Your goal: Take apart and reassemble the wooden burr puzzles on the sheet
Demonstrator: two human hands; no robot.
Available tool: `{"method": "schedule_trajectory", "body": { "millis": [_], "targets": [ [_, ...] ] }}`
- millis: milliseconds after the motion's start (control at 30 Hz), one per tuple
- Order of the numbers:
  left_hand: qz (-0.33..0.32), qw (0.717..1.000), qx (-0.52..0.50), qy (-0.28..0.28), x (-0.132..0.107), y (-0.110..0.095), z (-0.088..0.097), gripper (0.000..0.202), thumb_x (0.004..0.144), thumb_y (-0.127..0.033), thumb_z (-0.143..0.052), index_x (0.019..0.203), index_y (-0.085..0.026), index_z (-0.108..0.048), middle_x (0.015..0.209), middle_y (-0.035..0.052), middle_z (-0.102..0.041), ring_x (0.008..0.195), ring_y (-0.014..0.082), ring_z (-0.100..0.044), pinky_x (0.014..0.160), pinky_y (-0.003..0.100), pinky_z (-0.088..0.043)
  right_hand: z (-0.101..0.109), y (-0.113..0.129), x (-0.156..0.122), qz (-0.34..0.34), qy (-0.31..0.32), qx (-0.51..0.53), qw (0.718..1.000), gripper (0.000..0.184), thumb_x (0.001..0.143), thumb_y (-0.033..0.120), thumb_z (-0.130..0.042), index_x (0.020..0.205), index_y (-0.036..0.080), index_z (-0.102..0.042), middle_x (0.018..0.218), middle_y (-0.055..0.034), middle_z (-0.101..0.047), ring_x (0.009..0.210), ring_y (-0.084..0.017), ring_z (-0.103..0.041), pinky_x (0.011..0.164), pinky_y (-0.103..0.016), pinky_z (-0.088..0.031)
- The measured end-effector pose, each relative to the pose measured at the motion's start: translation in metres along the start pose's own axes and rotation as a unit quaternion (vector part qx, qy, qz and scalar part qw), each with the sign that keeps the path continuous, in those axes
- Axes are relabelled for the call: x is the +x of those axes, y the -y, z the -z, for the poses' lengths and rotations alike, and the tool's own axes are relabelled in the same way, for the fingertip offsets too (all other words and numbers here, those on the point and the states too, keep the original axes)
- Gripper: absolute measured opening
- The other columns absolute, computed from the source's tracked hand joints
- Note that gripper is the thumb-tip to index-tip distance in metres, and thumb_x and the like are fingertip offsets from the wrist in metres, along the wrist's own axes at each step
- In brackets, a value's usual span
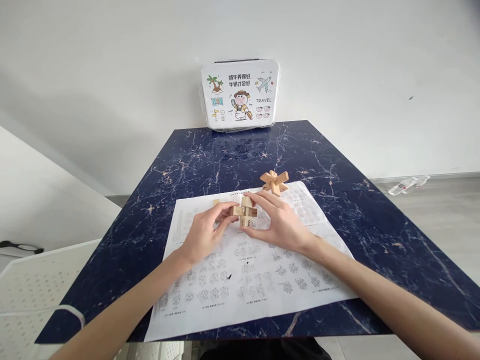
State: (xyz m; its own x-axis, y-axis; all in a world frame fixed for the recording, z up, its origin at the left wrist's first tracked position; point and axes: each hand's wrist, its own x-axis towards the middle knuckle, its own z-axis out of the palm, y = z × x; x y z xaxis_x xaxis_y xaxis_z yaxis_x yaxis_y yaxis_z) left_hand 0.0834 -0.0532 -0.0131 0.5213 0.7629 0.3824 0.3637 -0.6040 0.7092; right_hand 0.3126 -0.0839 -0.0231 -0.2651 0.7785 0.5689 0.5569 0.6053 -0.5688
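Observation:
Between my two hands is a wooden interlocking puzzle, made of pale blocks that cross one another, with dark numerals marked on its lower block. My left hand pinches the end of the block that sticks out to the left. Thumb and fingers of my right hand grip the puzzle from below and above on its right side. Beneath both hands lies a white instruction sheet printed with rows of small diagrams. Beyond my right hand, at the sheet's far edge, rests a star-shaped wooden puzzle. A small wooden piece shows partly behind my left hand.
The dark blue marbled table runs back to the wall. A white cartoon-printed case in clear plastic stands at its far end. A white perforated surface with a white cable is at left. Clear packaging lies on the floor at right.

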Motion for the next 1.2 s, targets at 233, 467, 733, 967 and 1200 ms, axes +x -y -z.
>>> {"method": "schedule_trajectory", "body": {
  "millis": [233,467,733,967,1200],
  "targets": [
    [-0.045,0.998,0.032,0.017,-0.003,0.008,-0.002,0.023,0.108,-0.027,-0.056,0.131,-0.025,-0.057,0.112,0.0054,-0.081,0.099,0.0213,-0.081,0.088,0.035,-0.067,0.001,0.003,0.0,0.012,0.014,-0.024,1.0,0.052,0.092,0.044,-0.077,0.134,0.021,-0.059,0.122,-0.0129,-0.071,0.106,-0.032,-0.071,0.087,-0.048,-0.063],
    [-0.003,0.998,0.004,0.059,-0.006,0.007,-0.003,0.024,0.108,-0.029,-0.054,0.131,-0.025,-0.058,0.121,0.0074,-0.08,0.108,0.0254,-0.08,0.094,0.042,-0.066,0.0,0.002,-0.002,0.046,0.026,-0.075,0.996,0.062,0.096,0.051,-0.073,0.145,0.02,-0.053,0.121,-0.0145,-0.069,0.102,-0.031,-0.07,0.084,-0.047,-0.062],
    [0.058,0.989,-0.084,0.106,-0.005,-0.001,-0.003,0.023,0.109,-0.033,-0.052,0.13,-0.024,-0.054,0.127,0.0109,-0.077,0.115,0.0275,-0.076,0.098,0.044,-0.061,0.0,0.005,-0.002,0.055,0.016,-0.134,0.989,0.053,0.099,0.057,-0.065,0.133,0.016,-0.058,0.104,-0.0127,-0.071,0.089,-0.029,-0.069,0.078,-0.042,-0.055],
    [0.115,0.976,-0.16,0.095,-0.002,-0.021,-0.006,0.02,0.109,-0.04,-0.053,0.116,-0.021,-0.056,0.115,0.0107,-0.079,0.102,0.0247,-0.078,0.083,0.036,-0.061,-0.001,0.014,-0.001,0.05,-0.014,-0.153,0.987,0.035,0.095,0.052,-0.068,0.104,0.018,-0.062,0.092,-0.0089,-0.066,0.076,-0.023,-0.061,0.069,-0.036,-0.049],
    [0.147,0.969,-0.185,0.076,-0.005,-0.022,-0.015,0.023,0.108,-0.042,-0.056,0.116,-0.023,-0.048,0.11,0.0105,-0.079,0.099,0.0247,-0.079,0.082,0.036,-0.062,-0.005,0.014,-0.002,0.039,-0.019,-0.181,0.983,0.021,0.086,0.037,-0.072,0.088,0.019,-0.061,0.084,-0.0053,-0.06,0.069,-0.019,-0.053,0.063,-0.032,-0.043]
  ]
}}
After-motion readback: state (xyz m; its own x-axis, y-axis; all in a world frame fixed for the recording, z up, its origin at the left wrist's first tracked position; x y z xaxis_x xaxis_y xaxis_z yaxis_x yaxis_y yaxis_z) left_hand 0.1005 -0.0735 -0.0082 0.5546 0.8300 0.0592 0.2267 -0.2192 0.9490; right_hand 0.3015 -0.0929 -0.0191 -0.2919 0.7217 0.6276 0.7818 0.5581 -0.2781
